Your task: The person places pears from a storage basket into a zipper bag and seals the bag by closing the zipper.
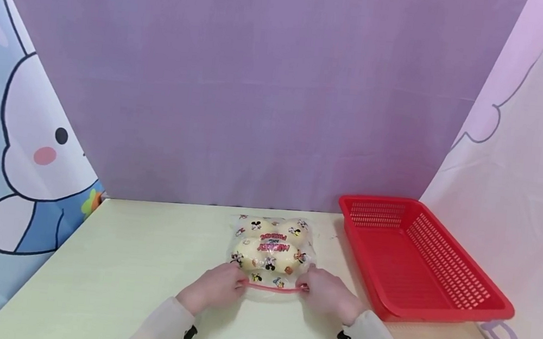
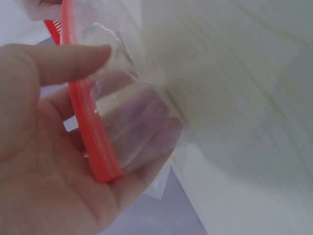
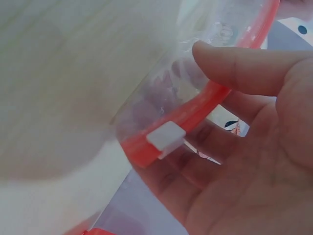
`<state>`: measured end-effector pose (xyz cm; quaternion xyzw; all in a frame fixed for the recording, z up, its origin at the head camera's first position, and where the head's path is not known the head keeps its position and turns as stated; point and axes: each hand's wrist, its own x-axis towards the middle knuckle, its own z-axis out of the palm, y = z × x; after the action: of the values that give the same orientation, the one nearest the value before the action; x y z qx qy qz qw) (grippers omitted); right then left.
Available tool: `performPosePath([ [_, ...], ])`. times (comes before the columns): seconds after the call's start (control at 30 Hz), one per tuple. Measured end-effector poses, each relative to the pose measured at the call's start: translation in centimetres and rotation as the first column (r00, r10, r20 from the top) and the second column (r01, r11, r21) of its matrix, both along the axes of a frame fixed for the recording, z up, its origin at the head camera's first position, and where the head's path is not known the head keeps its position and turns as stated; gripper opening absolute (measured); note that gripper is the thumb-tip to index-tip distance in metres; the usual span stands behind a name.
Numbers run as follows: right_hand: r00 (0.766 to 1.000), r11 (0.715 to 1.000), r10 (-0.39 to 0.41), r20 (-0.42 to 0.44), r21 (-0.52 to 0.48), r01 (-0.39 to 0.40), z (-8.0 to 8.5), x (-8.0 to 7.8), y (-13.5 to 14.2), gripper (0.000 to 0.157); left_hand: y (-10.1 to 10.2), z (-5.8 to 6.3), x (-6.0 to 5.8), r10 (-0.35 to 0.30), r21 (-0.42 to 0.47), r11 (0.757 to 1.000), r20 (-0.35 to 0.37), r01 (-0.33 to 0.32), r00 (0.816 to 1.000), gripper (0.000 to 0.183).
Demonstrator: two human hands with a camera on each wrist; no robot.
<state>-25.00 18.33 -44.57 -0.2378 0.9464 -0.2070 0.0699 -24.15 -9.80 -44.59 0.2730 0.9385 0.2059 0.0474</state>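
Observation:
A clear zip bag (image 1: 270, 251) printed with cartoon figures lies on the table, several pale round things inside it; their kind is unclear through the plastic. Its red zip strip (image 1: 272, 288) runs along the edge nearest the person. My left hand (image 1: 221, 287) pinches the strip's left end, thumb over the plastic and fingers beneath. At the other end my right hand (image 1: 330, 294) holds the strip the same way. In the right wrist view a white slider (image 3: 166, 138) sits on the strip near its end, beside my right fingers.
A red plastic basket (image 1: 405, 308) with perforated sides stands on the right of the pale table (image 1: 108, 285). Behind rises a purple cloth (image 1: 269, 93). Cartoon-printed sheets (image 1: 49, 137) hang at both sides.

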Motion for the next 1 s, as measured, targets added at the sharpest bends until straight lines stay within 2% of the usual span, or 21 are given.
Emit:
performPosePath([
  [0.1,1.0,1.0,0.008,0.008,0.008,-0.008,0.4,0.2,0.0,0.013,-0.2,0.5,0.3,0.024,0.019,0.999,0.044,-0.025,0.999,0.029],
  [0.23,0.999,0.999,0.017,0.033,0.029,-0.018,1.4,0.5,0.2,0.012,-0.5,1.5,0.7,0.05,0.086,0.994,0.113,-0.06,0.992,0.048],
  [0.33,0.998,1.0,0.012,0.059,0.026,-0.014,2.3,0.8,0.3,0.015,-0.8,2.3,0.7,0.059,0.133,0.988,0.106,-0.072,0.993,0.051],
  [0.5,0.997,0.999,-0.011,0.074,-0.031,0.014,4.6,1.1,0.5,0.025,-0.9,3.9,0.7,0.111,0.182,0.977,-0.004,-0.108,0.994,0.048],
  [0.6,0.999,0.997,-0.033,0.028,-0.064,0.035,6.0,1.2,0.6,0.027,-0.8,4.8,0.7,0.165,0.201,0.969,-0.106,-0.142,0.981,0.048],
  [0.7,0.995,0.991,-0.074,-0.063,-0.112,0.067,7.0,1.0,0.6,0.03,-0.7,5.3,0.6,0.22,0.193,0.966,-0.25,-0.174,0.943,0.048],
  [0.77,0.985,0.986,-0.116,-0.125,-0.136,0.099,7.5,1.0,0.6,0.035,-0.7,5.5,0.4,0.243,0.18,0.965,-0.355,-0.188,0.903,0.052],
  [0.83,0.969,0.981,-0.159,-0.188,-0.142,0.134,7.8,0.9,0.7,0.044,-0.8,5.5,0.2,0.258,0.17,0.965,-0.449,-0.202,0.855,0.058],
  [0.9,0.952,0.977,-0.198,-0.233,-0.125,0.173,8.0,0.9,0.8,0.055,-1.0,5.6,0.0,0.27,0.162,0.963,-0.51,-0.218,0.816,0.065],
  [0.97,0.936,0.973,-0.228,-0.268,-0.098,0.209,8.1,0.9,0.9,0.066,-1.2,5.6,-0.1,0.285,0.148,0.958,-0.531,-0.244,0.798,0.071],
  [1.0,0.93,0.971,-0.237,-0.28,-0.086,0.222,8.0,0.8,1.0,0.072,-1.3,5.7,0.0,0.293,0.141,0.956,-0.526,-0.258,0.798,0.075],
])
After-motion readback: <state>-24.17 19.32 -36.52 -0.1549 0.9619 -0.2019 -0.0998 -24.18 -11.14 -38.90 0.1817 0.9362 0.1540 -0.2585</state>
